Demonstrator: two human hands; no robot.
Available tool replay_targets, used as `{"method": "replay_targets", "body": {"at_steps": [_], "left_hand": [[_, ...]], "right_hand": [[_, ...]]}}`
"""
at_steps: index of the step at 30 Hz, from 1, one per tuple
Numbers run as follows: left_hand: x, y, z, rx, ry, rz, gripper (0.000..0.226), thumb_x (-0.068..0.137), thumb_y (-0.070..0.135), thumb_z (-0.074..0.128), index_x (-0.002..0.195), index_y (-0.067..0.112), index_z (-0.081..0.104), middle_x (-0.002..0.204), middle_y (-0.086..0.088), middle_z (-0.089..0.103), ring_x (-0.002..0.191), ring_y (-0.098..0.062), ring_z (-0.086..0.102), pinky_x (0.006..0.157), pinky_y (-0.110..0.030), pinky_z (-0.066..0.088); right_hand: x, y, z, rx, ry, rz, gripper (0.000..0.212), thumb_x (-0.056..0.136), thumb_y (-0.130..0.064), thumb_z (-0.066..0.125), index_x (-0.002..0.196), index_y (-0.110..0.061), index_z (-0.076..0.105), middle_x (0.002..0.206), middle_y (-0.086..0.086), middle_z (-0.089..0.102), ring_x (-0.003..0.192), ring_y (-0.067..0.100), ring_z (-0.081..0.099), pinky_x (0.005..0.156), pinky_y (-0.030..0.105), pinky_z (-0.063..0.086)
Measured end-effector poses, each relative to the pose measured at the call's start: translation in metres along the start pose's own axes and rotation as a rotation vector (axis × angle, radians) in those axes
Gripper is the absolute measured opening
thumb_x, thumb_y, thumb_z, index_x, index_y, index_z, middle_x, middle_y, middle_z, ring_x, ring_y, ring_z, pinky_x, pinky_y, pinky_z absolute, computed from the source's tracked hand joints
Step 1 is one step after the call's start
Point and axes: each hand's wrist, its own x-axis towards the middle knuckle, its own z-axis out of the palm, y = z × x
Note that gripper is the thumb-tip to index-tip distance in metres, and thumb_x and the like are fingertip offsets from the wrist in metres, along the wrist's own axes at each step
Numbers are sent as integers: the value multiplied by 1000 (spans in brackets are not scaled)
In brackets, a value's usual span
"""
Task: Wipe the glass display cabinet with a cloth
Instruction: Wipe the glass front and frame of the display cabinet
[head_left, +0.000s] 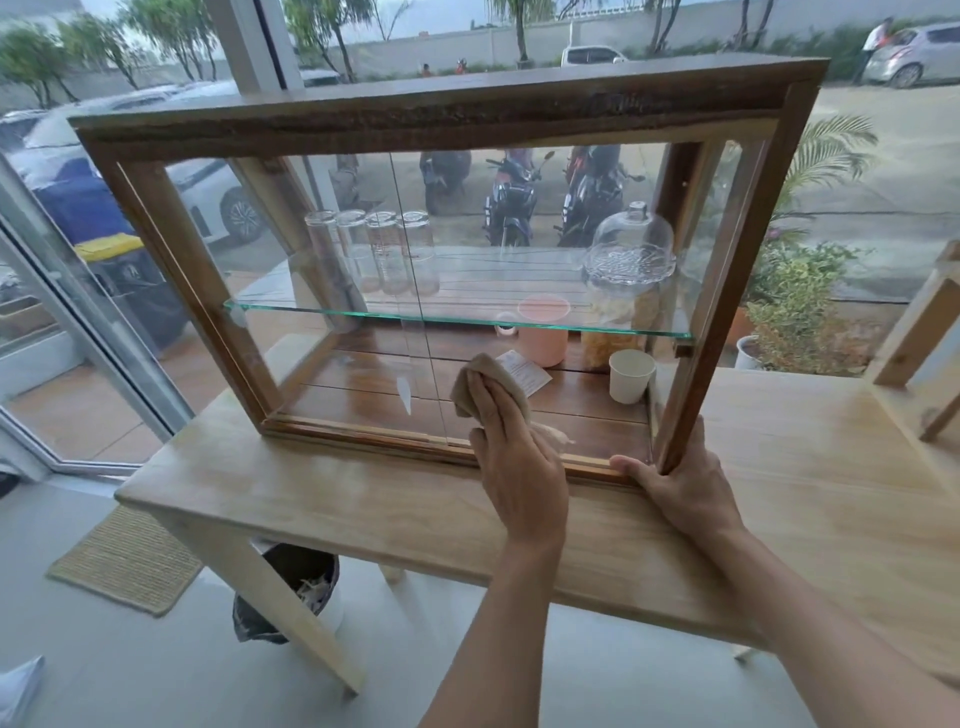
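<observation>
A wood-framed glass display cabinet stands on a pale wooden table. My left hand presses a tan cloth flat against the lower right part of the front glass. My right hand grips the cabinet's bottom right corner post. Inside, several upturned glasses and a glass dome sit on a glass shelf. Below it are a pink mug, a white paper cup and a paper slip.
A bin with a dark liner stands under the table by its slanted leg. A woven mat lies on the floor at left. Another wooden frame sits at the table's right end. Large windows show parked motorbikes and cars outside.
</observation>
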Motion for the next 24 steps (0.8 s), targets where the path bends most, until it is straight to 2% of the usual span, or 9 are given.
{"method": "replay_targets", "body": {"at_steps": [5,7,10,14,17,19,21,23,24], "left_hand": [[-29,0,2,-43,-82,-139,70,89,10,36,155,-3,19,164,-22,15,149,-32,24,116,-28,22],[-23,-7,8,-53,-55,-218,68,90,8,37,155,-4,19,164,-22,15,150,-33,23,115,-22,19],[-8,2,9,-133,21,-487,65,94,-3,43,154,-6,19,164,-23,14,151,-34,22,117,-23,18],[-25,22,18,-241,-51,-500,63,96,-5,40,154,-9,14,164,-24,7,153,-31,13,111,-8,2],[-12,3,24,-241,27,-598,64,96,-6,38,155,-6,14,165,-21,8,154,-27,10,103,1,-7],[-9,9,16,-253,34,-637,64,96,-6,38,155,-5,13,166,-19,8,154,-26,11,103,0,-4],[-16,22,8,-289,-5,-565,64,95,-6,41,155,-5,18,165,-20,12,153,-28,16,110,-6,4],[-21,14,-3,-301,-7,-465,60,91,-5,48,150,-4,35,158,-22,33,146,-31,34,117,-19,20],[-18,5,-13,-285,39,-426,55,90,-3,53,144,-2,47,148,-20,49,137,-32,48,112,-22,31]], "right_hand": [[-1,-1,0,3,21,-13,67,65,-43,86,106,-20,37,70,4,65,70,28,64,66,44,53],[0,0,0,4,14,-20,68,66,-43,86,107,-20,37,71,4,65,69,27,64,66,45,53],[0,3,1,4,19,-20,68,65,-44,86,107,-21,37,72,5,65,69,27,65,66,44,53],[1,2,1,-1,17,-8,68,66,-42,86,108,-20,36,74,7,66,71,30,64,64,39,49],[0,2,2,6,9,-19,71,66,-43,86,111,-22,35,73,7,66,68,26,64,63,37,49],[0,2,2,3,16,-19,71,66,-44,86,111,-23,35,72,6,65,68,24,64,62,37,49],[1,2,1,-3,16,-19,70,66,-45,85,109,-23,35,71,5,65,68,25,64,62,38,50],[1,2,0,-4,8,-22,71,66,-45,85,111,-23,35,71,5,64,67,26,62,63,38,50],[1,2,-1,-2,3,-25,72,66,-45,85,113,-22,35,72,5,64,67,25,62,63,37,49]]}}
